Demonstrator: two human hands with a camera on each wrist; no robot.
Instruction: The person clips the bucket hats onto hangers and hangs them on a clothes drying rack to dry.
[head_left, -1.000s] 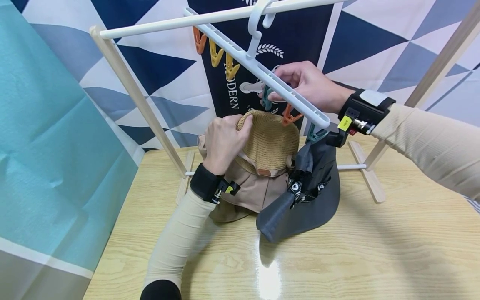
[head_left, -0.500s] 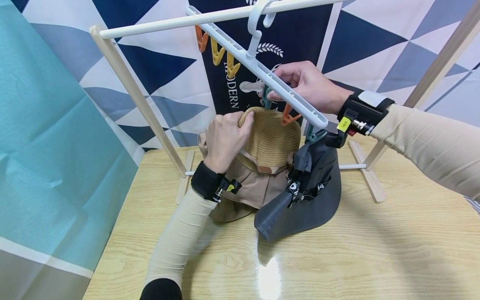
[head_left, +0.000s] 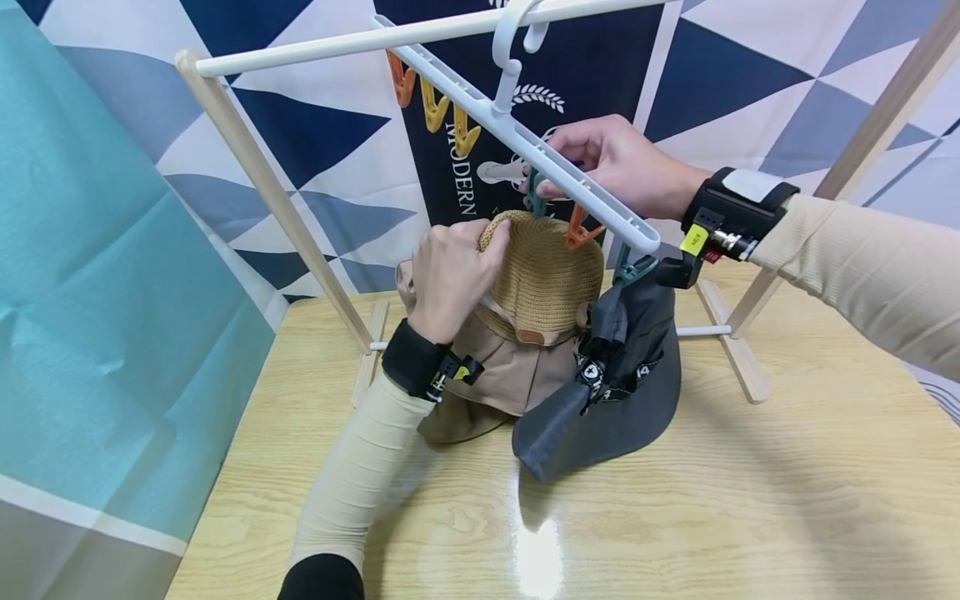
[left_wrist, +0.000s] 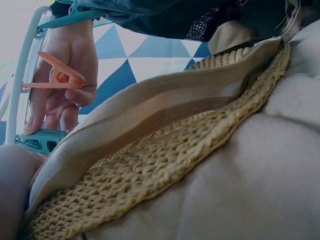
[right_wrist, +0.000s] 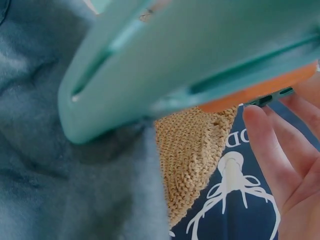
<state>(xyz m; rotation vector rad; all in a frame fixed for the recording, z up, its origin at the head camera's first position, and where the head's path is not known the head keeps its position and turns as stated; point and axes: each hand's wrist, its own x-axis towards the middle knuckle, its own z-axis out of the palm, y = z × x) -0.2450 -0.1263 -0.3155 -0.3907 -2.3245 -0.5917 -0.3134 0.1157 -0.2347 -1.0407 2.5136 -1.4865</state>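
My left hand (head_left: 453, 271) grips the rim of a tan woven straw hat (head_left: 558, 279), whose upper edge sits right below a dark green clip (head_left: 535, 200). That clip is pinched by my right hand (head_left: 615, 167) behind the pale blue hanger bar (head_left: 555, 167). In the left wrist view, the straw hat's inner band (left_wrist: 160, 102) faces the camera, with the orange clip (left_wrist: 62, 75) between it and the hanger. A dark grey hat (head_left: 622, 425) hangs from another green clip (head_left: 633, 268) at the hanger's near end. Behind the straw hat is a beige hat (head_left: 517, 375).
The hanger's hook (head_left: 506, 50) hangs over a white rod (head_left: 322, 54) of a wooden stand (head_left: 277, 200). Two yellow clips (head_left: 462, 133) and an orange one hang toward its far end. Below is a wood-grain table (head_left: 712, 500); a patterned cloth (head_left: 330, 133) backs the stand.
My left hand has lifted the straw hat's rim slightly, bringing it closer to the green clip. My right hand keeps its hold on that clip in nearly the same place.
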